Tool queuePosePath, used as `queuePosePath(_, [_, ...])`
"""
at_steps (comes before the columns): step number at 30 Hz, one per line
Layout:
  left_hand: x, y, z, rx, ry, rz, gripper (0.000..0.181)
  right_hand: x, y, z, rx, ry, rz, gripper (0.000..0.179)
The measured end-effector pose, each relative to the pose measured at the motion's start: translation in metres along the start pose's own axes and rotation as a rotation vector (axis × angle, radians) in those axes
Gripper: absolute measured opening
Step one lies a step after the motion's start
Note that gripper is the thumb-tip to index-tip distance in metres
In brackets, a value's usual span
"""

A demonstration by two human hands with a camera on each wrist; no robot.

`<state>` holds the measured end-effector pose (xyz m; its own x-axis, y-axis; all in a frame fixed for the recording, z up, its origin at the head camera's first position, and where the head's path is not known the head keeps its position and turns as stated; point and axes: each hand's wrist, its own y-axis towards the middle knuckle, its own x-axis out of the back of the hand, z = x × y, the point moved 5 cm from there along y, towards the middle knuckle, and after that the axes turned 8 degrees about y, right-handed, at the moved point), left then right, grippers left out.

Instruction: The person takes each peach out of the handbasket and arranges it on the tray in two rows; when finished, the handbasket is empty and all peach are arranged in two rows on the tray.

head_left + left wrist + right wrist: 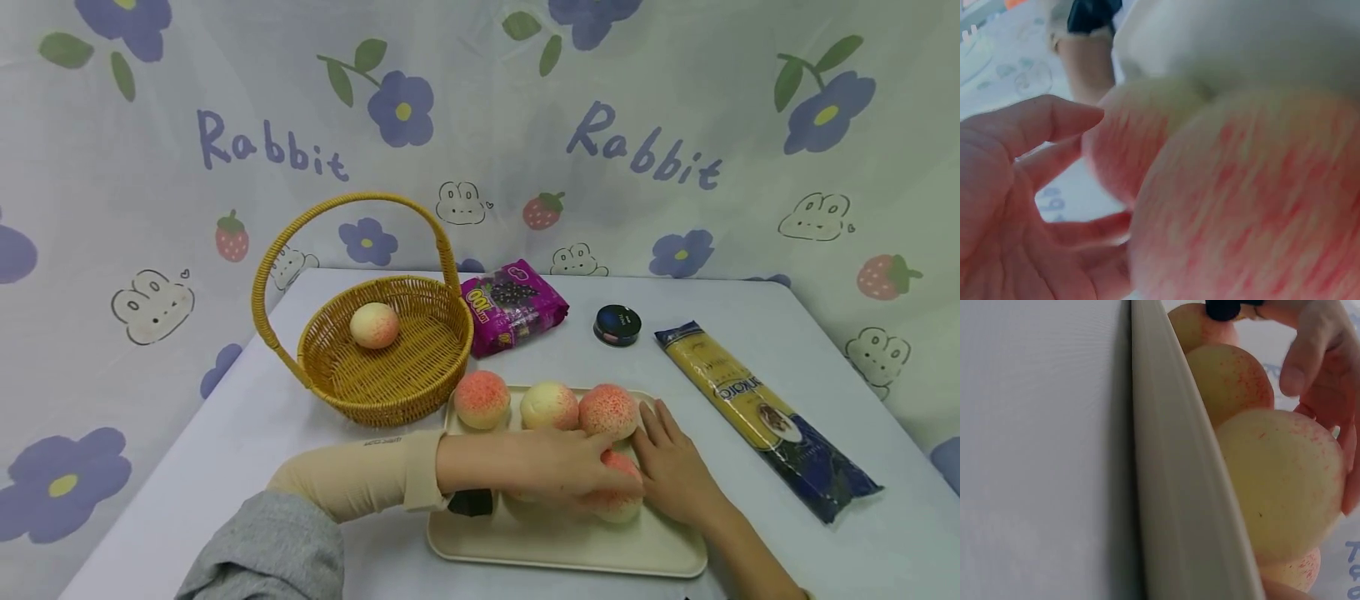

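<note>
A cream tray (570,557) holds several pink-and-cream peaches, with three in the back row: one at left (482,400), one in the middle (550,406) and one at right (609,410). Reaching across from the left, my left hand (573,462) grips a peach (617,498) near the tray's right side; thumb and fingers curve about it in the left wrist view. Another peach (1254,200) fills that view's foreground. My right hand (678,471) rests along the tray's right rim with extended fingers. The left forearm and hand partly hide the front peaches.
A woven basket (390,408) with a tall handle stands back left, one peach (375,325) inside. Behind the tray lie a purple snack bag (517,304) and a round black tin (617,325). A long yellow-and-blue packet (757,408) lies at right.
</note>
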<state>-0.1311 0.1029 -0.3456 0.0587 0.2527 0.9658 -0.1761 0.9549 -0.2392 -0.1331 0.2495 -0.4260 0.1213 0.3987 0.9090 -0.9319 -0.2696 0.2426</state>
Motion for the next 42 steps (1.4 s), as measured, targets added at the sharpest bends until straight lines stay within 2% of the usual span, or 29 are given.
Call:
queuePosePath(3, [0.005, -0.003, 0.002, -0.006, -0.033, -0.010, 0.039, -0.002, 0.000, 0.000, -0.037, 0.011, 0.037, 0.066])
queuePosePath(10, [0.007, -0.008, 0.007, 0.023, -0.091, 0.039, 0.042, -0.002, 0.000, -0.002, -0.059, 0.019, 0.060, 0.068])
queuePosePath(14, [0.010, -0.013, 0.007, 0.055, -0.037, 0.043, 0.044, -0.002, -0.001, -0.004, -0.056, 0.026, 0.064, 0.066])
queuePosePath(17, [0.019, -0.020, 0.008, 0.094, -0.032, 0.052, 0.046, -0.001, -0.002, -0.005, -0.052, 0.028, 0.065, 0.065])
queuePosePath(20, [0.032, -0.030, 0.012, 0.140, -0.077, 0.053, 0.046, 0.000, -0.002, -0.005, -0.055, 0.035, 0.069, 0.065])
queuePosePath(25, [0.047, -0.046, 0.028, 0.216, -0.150, -0.019, 0.040, 0.001, -0.002, -0.003, -0.049, 0.047, 0.071, 0.065])
queuePosePath(33, [0.051, -0.066, 0.058, 0.312, -0.234, -0.087, 0.041, 0.001, -0.002, -0.003, -0.038, 0.050, 0.069, 0.065])
queuePosePath(37, [0.052, -0.074, 0.072, 0.349, -0.219, -0.130, 0.039, 0.000, -0.002, -0.003, -0.031, 0.047, 0.066, 0.065])
queuePosePath(42, [0.057, -0.088, 0.094, 0.399, -0.207, -0.234, 0.034, -0.001, -0.002, -0.004, -0.009, 0.042, 0.052, 0.065])
